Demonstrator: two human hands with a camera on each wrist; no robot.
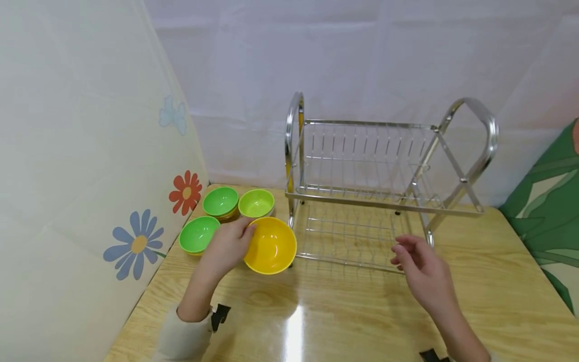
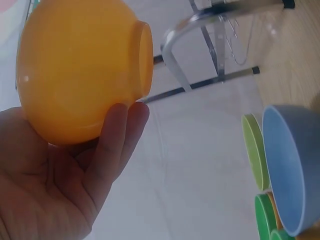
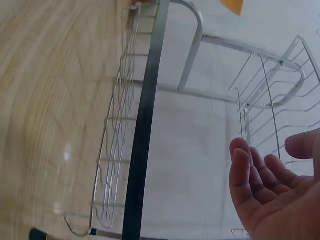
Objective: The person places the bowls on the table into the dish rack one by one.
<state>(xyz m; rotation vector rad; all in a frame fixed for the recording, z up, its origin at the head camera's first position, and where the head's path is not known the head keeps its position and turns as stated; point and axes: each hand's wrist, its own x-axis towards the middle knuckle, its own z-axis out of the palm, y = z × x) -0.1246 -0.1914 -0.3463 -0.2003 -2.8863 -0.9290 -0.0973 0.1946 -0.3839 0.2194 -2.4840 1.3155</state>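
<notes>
My left hand (image 1: 227, 246) grips a yellow bowl (image 1: 271, 246) by its left rim, thumb on the inside. In the left wrist view the fingers (image 2: 112, 135) lie against the outside of the bowl, near its foot ring. The bowl is held up in front of the metal dish rack's left end. My right hand (image 1: 425, 274) holds nothing; its fingers are loosely bent near the right side of the dish rack (image 1: 384, 201). A blue bowl (image 2: 287, 165) shows in the left wrist view; I cannot make it out in the head view.
Green bowls (image 1: 220, 201) (image 1: 199, 235) stand at the table's left back, stacked on others. A lime-green bowl (image 1: 256, 203) stands beside them. The two-tier rack has bare wire shelves. A patterned cloth wall (image 1: 104, 125) borders the wooden table (image 1: 344, 311) on the left.
</notes>
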